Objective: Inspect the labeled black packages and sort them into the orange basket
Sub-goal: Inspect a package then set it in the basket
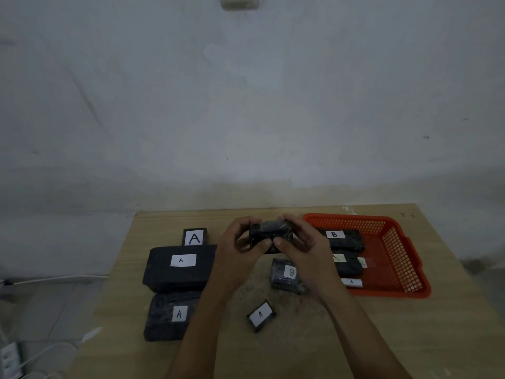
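Observation:
My left hand [238, 248] and my right hand [300, 246] together hold a small black package [270, 233] above the middle of the wooden table [300, 337]; its label is hidden. The orange basket [393, 258] stands at the right and holds a package marked B [341, 237] and two more black packages nearer me. On the table lie a small upright package marked A [194, 237], a large one marked A [179, 266], another marked A [170, 314], a small one marked A [261, 315] and one marked B [285, 274] under my right wrist.
A grey wall rises behind the table, with a switch plate [240, 1] at the top. White cables [60, 277] and a power strip [9, 359] lie on the floor at the left. The table's left edge runs close to the packages marked A.

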